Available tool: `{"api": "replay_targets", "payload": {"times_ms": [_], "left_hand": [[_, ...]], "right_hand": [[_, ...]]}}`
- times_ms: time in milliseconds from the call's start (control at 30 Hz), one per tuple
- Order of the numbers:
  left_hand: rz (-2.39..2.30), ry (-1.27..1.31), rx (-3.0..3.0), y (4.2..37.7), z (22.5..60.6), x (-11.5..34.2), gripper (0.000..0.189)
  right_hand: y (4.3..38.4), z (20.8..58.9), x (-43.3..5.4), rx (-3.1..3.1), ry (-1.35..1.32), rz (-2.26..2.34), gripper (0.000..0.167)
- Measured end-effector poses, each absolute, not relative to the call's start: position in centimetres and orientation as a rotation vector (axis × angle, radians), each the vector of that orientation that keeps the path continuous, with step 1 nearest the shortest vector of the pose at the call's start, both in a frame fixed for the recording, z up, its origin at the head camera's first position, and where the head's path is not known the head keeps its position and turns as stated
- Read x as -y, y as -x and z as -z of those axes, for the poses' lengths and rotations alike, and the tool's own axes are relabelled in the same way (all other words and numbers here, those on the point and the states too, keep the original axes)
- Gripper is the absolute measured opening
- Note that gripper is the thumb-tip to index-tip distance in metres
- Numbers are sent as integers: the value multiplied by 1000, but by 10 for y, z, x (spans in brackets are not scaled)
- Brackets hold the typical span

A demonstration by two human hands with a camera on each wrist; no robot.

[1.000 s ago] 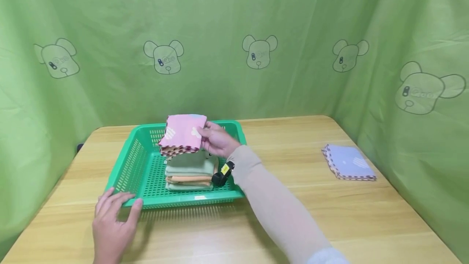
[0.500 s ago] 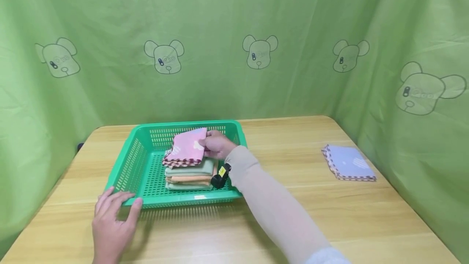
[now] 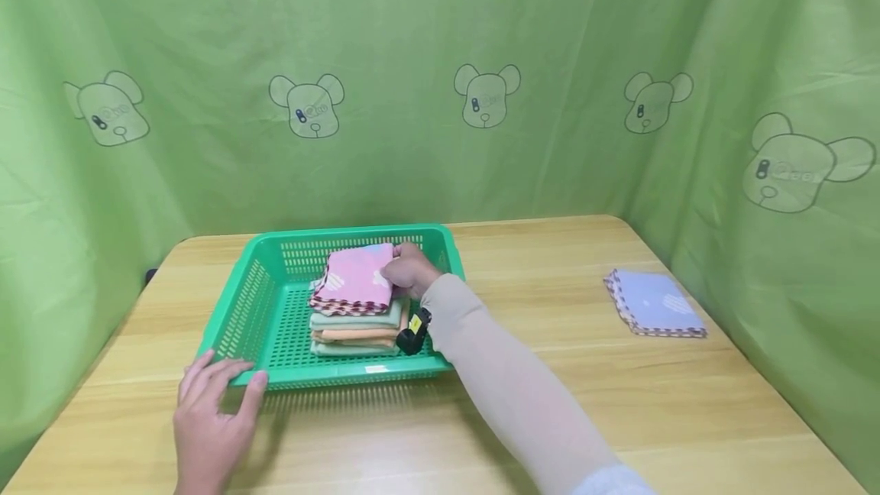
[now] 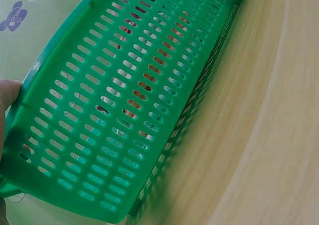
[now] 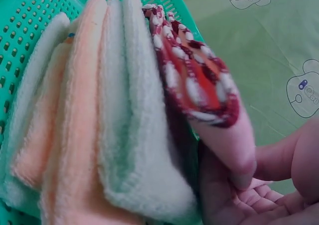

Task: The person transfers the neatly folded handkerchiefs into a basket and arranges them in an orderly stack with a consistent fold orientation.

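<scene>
A folded pink cloth [image 3: 354, 275] with a dark red and white stitched edge lies at the top of a stack in a green plastic basket [image 3: 227, 304]. My right hand [image 3: 411, 270] pinches its right side, thumb above and fingers beneath, also plain in the right wrist view. Under it are folded pale green towels [image 5: 137, 110] and peach towels [image 5: 82, 110]. My left hand [image 3: 213, 418] rests at the basket's front left corner, fingers spread and fairly straight over the rim. In the left wrist view the basket's slotted side [image 4: 119, 85] hides most of the stack.
A folded blue cloth [image 3: 655, 304] with a checked edge lies at the right of the wooden table [image 3: 550, 403]. Green curtains [image 3: 399, 98] printed with bear heads hang behind the table and along both sides.
My right hand has lowered the pink cloth from above the basket onto the towel stack, then shifted it slightly right and levelled it. My left hand has stayed at the basket's corner.
</scene>
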State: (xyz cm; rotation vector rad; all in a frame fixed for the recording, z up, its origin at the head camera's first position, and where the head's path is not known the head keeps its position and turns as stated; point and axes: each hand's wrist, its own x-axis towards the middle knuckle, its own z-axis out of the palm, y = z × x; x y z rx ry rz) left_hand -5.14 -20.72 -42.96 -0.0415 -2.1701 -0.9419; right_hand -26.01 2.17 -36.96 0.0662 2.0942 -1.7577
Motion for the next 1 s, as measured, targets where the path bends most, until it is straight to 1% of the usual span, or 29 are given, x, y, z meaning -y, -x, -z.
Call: {"api": "replay_targets", "payload": {"times_ms": [167,567,667,867,967,1000], "left_hand": [[942,50,2163,52,429,207,22],[946,43,2171,51,427,207,22],[946,35,2178,50,427,206,22],[947,26,2185,50,427,206,22],[946,29,2183,50,427,206,22],[945,30,2182,50,427,206,22]], "right_hand": [[258,368,-22,-2178,-57,1695,48],[258,369,-24,-2270,-10,1565,43],[258,369,-25,-2255,-16,1578,46],[259,368,-27,-2230,-29,1620,58],[259,368,-27,-2252,-39,1618,55],[259,368,-26,-2263,-46,1620,57]]}}
